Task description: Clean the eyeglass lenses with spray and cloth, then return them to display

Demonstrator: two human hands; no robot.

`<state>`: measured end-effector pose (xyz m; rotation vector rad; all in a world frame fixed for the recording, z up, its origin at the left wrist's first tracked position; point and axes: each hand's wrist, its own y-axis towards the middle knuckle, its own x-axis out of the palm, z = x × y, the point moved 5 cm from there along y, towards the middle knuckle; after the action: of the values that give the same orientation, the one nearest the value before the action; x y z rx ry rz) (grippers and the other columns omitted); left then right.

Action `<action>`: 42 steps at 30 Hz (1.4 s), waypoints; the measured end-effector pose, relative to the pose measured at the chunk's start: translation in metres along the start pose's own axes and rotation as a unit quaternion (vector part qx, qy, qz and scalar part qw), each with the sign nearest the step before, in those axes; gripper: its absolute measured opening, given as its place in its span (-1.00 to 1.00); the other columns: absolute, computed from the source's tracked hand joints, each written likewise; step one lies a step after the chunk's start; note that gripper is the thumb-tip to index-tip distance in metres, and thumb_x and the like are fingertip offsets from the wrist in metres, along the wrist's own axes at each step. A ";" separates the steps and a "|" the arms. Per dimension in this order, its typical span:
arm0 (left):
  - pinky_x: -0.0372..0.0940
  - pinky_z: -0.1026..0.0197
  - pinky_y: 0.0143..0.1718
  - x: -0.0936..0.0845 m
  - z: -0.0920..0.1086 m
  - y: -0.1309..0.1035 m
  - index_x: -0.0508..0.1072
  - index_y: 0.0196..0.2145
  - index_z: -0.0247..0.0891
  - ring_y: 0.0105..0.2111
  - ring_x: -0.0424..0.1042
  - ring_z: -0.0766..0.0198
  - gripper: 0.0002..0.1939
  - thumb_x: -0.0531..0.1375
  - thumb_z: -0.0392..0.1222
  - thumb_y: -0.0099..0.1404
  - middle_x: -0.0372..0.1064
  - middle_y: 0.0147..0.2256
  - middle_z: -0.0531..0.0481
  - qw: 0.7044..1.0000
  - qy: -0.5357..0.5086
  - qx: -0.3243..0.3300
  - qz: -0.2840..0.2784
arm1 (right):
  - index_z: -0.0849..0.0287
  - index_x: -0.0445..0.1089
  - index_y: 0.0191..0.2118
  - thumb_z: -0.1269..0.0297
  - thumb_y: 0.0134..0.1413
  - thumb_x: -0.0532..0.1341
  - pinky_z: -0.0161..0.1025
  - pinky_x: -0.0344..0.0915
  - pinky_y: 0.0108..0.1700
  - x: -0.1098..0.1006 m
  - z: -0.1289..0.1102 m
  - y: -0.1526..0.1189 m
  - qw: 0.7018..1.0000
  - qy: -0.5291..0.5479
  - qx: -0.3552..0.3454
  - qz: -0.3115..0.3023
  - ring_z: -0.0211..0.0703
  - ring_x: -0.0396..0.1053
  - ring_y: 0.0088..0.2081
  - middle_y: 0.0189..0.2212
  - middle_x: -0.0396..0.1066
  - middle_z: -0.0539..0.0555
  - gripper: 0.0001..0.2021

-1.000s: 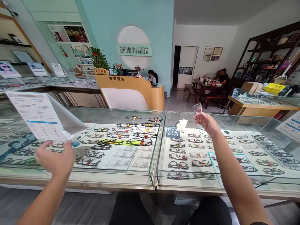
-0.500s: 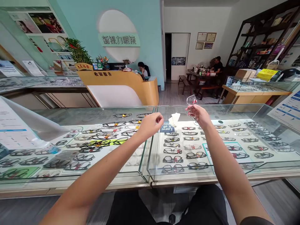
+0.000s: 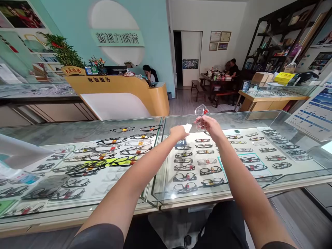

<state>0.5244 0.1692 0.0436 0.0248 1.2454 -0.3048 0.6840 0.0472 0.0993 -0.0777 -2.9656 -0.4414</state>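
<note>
My right hand [image 3: 211, 125] is closed on a pair of clear-framed glasses [image 3: 201, 110], held upright above the glass display case, with a red mark on one lens. To its left, my left hand [image 3: 178, 132] is closed at a white cloth [image 3: 187, 128], which sticks out past its fingers. A small gap separates this hand from the glasses. Below both hands, rows of glasses [image 3: 184, 167] lie inside the case. Part of a dark blue card [image 3: 181, 142] shows beneath my left hand.
More glasses [image 3: 114, 140] fill the left display case. A printed sheet [image 3: 312, 112] stands at the right, and a clear bottle [image 3: 26, 177] is at the left. Behind are a wooden counter [image 3: 158, 100], a seated person [image 3: 150, 73] and another person at a far table [image 3: 232, 69].
My left hand has moved right onto the white cloth and closed on it. The view has shifted a little to the right. My right hand still holds the glasses.
</note>
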 end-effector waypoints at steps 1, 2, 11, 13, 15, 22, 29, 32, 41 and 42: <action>0.41 0.02 0.05 0.000 -0.002 0.004 0.67 -0.13 -0.23 0.11 0.58 -0.24 -0.54 0.53 0.08 0.10 0.64 -0.01 -0.40 1.000 -0.012 -0.003 -0.001 | 0.09 0.63 -0.18 -0.11 0.22 0.35 -0.20 0.28 -0.23 0.001 0.000 0.000 1.000 -0.003 -0.001 -0.002 -0.15 0.45 -0.28 -0.18 0.66 0.10 -0.65; 0.41 0.02 0.03 0.000 -0.004 0.008 0.67 -0.16 -0.24 0.09 0.59 -0.24 -0.58 0.54 0.01 0.07 0.64 -0.04 -0.40 1.000 -0.027 -0.005 -0.001 | 0.09 0.63 -0.18 -0.11 0.22 0.34 -0.20 0.28 -0.23 0.001 0.000 0.000 1.000 -0.006 -0.001 -0.004 -0.15 0.45 -0.28 -0.19 0.66 0.10 -0.64; 0.33 0.16 -0.31 -0.014 -0.035 0.027 0.55 -0.47 -0.30 -0.34 0.58 0.03 -0.80 0.49 -0.24 0.09 0.48 -0.50 -0.11 0.969 -0.248 -0.011 -0.007 | 0.11 0.63 -0.18 -0.13 0.19 0.34 -0.19 0.28 -0.22 0.004 0.003 0.000 1.000 -0.021 0.005 -0.006 -0.15 0.43 -0.29 -0.18 0.66 0.11 -0.62; 0.35 0.15 -0.33 -0.017 -0.046 0.028 0.56 -0.43 -0.32 -0.38 0.56 0.04 -0.77 0.53 -0.28 0.03 0.46 -0.53 -0.09 0.954 -0.299 -0.030 -0.012 | 0.10 0.63 -0.19 -0.13 0.17 0.35 -0.19 0.28 -0.22 0.004 0.004 0.000 1.000 -0.023 0.010 -0.005 -0.15 0.43 -0.29 -0.19 0.66 0.11 -0.62; 0.38 0.13 -0.34 -0.019 -0.055 0.027 0.57 -0.38 -0.34 -0.40 0.56 0.04 -0.70 0.57 -0.30 -0.03 0.46 -0.54 -0.09 0.936 -0.349 -0.044 -0.024 | 0.10 0.63 -0.19 -0.13 0.16 0.35 -0.18 0.27 -0.22 0.004 0.005 0.000 1.000 -0.024 0.013 -0.002 -0.14 0.43 -0.29 -0.19 0.67 0.12 -0.62; 0.44 0.11 -0.31 -0.034 -0.080 0.011 0.57 -0.28 -0.34 -0.37 0.57 0.10 -0.64 0.56 -0.30 -0.04 0.58 -0.38 -0.14 0.858 -0.507 -0.041 -0.062 | 0.10 0.64 -0.16 -0.08 0.23 0.32 -0.19 0.24 -0.21 0.003 0.010 0.001 0.999 -0.037 0.018 -0.008 -0.15 0.44 -0.28 -0.16 0.65 0.11 -0.66; 0.31 0.22 -0.30 -0.066 -0.110 -0.026 0.60 -0.28 -0.33 -0.31 0.51 0.21 -0.62 0.54 -0.08 0.02 0.57 -0.28 -0.10 0.796 -0.605 0.020 -0.014 | 0.09 0.65 -0.15 -0.06 0.32 0.28 -0.18 0.25 -0.18 0.006 0.012 -0.002 0.998 -0.062 0.012 -0.024 -0.16 0.43 -0.27 -0.14 0.65 0.10 -0.66; 0.32 0.23 -0.24 -0.077 -0.122 -0.048 0.62 -0.20 -0.29 -0.22 0.50 0.21 -0.55 0.56 0.00 0.02 0.58 -0.18 -0.09 0.771 -0.635 0.042 0.009 | 0.09 0.65 -0.15 -0.06 0.32 0.29 -0.18 0.27 -0.17 0.009 0.012 -0.004 0.997 -0.065 0.018 -0.024 -0.16 0.43 -0.26 -0.14 0.65 0.11 -0.66; 0.37 0.27 -0.24 -0.080 -0.132 -0.094 0.51 -0.17 -0.21 -0.27 0.46 0.30 -0.76 0.45 -0.12 0.30 0.53 -0.22 0.04 0.667 -0.740 0.078 0.016 | 0.11 0.66 -0.17 -0.07 0.27 0.34 -0.17 0.26 -0.22 0.023 0.013 -0.008 0.997 -0.061 0.034 -0.039 -0.15 0.39 -0.27 -0.15 0.64 0.15 -0.66; 0.39 0.27 -0.23 -0.078 -0.132 -0.096 0.51 -0.14 -0.21 -0.26 0.48 0.31 -0.77 0.44 -0.15 0.33 0.54 -0.20 0.04 0.658 -0.749 0.073 0.012 | 0.12 0.66 -0.17 -0.08 0.26 0.35 -0.17 0.26 -0.23 0.026 0.013 -0.009 0.997 -0.062 0.036 -0.040 -0.14 0.38 -0.27 -0.15 0.64 0.15 -0.65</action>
<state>0.3566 0.1183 0.0874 -0.0678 -0.4626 -0.2744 0.6556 0.0428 0.0883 0.0236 -3.1116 -0.3523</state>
